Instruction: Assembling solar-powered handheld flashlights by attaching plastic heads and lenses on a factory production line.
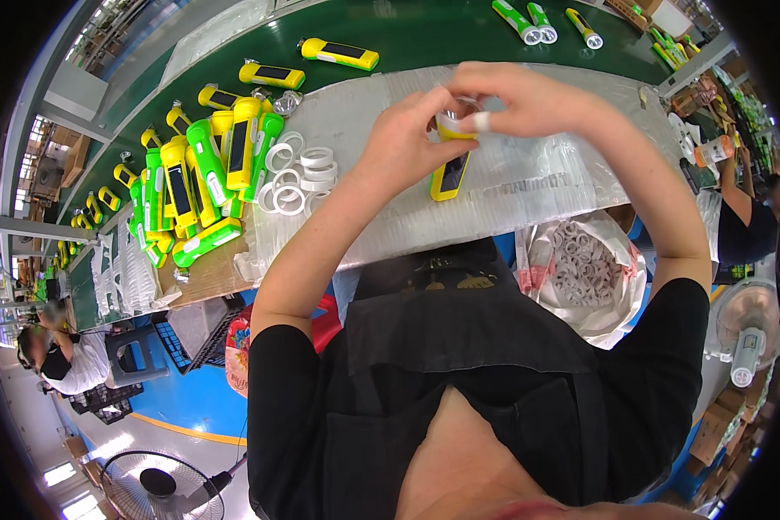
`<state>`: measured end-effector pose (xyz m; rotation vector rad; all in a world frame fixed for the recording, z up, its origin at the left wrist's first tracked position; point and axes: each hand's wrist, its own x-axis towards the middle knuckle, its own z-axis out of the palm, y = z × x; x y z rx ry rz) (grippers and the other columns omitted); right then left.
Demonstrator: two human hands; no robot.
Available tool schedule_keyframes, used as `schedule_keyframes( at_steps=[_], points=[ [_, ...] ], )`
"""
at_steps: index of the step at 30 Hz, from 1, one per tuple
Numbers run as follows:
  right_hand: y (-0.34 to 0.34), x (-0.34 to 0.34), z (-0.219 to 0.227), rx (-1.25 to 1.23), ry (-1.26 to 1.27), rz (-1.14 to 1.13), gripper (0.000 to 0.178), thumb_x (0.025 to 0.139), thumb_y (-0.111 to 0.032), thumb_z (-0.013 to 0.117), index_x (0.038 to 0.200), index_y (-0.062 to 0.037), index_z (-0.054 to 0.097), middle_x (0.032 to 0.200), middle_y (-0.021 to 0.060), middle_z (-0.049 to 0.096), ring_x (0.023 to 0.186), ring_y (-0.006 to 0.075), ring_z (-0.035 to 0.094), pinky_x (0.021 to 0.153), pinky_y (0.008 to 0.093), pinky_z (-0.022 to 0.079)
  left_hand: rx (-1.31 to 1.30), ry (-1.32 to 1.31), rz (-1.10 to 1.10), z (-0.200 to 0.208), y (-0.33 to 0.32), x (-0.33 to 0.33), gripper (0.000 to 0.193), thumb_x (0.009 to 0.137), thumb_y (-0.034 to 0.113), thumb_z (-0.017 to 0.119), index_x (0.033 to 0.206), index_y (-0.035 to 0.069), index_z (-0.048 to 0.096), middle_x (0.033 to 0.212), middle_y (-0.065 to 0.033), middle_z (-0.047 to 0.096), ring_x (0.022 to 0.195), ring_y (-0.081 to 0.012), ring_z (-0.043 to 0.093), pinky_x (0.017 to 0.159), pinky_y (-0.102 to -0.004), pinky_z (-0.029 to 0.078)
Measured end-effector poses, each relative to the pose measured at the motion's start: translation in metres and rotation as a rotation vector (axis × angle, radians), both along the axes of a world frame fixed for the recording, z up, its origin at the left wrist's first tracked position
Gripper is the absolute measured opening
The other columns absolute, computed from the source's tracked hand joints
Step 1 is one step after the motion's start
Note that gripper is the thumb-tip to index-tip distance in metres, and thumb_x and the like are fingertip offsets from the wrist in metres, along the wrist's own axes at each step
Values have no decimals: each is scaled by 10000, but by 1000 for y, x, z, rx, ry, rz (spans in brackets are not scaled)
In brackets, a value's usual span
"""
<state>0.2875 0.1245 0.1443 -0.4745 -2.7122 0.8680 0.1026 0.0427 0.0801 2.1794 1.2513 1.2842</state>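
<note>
A yellow flashlight with a dark panel on its side is held over the worktable, its head up between my hands. My left hand is closed around the head from the left. From the right, my right hand curls its fingers around the same end, where a pale rim partly shows. A white band circles one of my right fingers. Left of my hands lies a heap of white rings. Past them is a pile of yellow and green flashlights. My fingers hide most of the held flashlight's head.
A green conveyor runs along the far side, carrying more flashlights. Below the table's right edge hangs a white sack of rings. Other people work at far left and right. A standing fan is at lower left.
</note>
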Motion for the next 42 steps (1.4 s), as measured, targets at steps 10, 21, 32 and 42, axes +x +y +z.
schedule_keyframes(
  at_steps=[10, 21, 32, 42],
  points=[
    [-9, -11, -4, 273, -174, -245, 422, 765, -398, 723, 867, -5, 606, 816, 134, 616, 737, 258, 605, 619, 365, 477, -19, 2, 1, -3, 4, 0, 375, 695, 165, 862, 952, 68, 609, 857, -43, 664, 739, -173, 603, 671, -301, 500],
    [-52, 28, 30, 170, 208, -175, 385, 828, -203, 708, 1126, -5, 566, 876, 97, 561, 702, 198, 546, 639, 312, 458, -245, -269, -340, -2, -23, -19, 1072, 723, 300, 853, 1527, 120, 167, 1294, -214, 567, 1221, -327, 548, 996, -406, 458],
    [72, -22, -87, 119, 357, -643, 275, 956, -377, 463, 1084, -166, 583, 873, 151, 674, 823, 392, 647, 669, 460, 497, -697, 8, -97, -13, 80, -30, 573, 880, 428, 669, 1296, 88, 468, 707, -59, 627, 524, -146, 594, 520, -307, 484],
    [271, 41, -140, 128, 115, -1233, 465, 952, -427, 523, 1231, -55, 501, 1081, 265, 642, 1017, 433, 611, 839, 511, 488, -574, 403, 451, -68, 210, -96, 674, 897, 655, 485, 1335, 144, 525, 911, -195, 686, 726, -321, 686, 749, -410, 539]
  ],
)
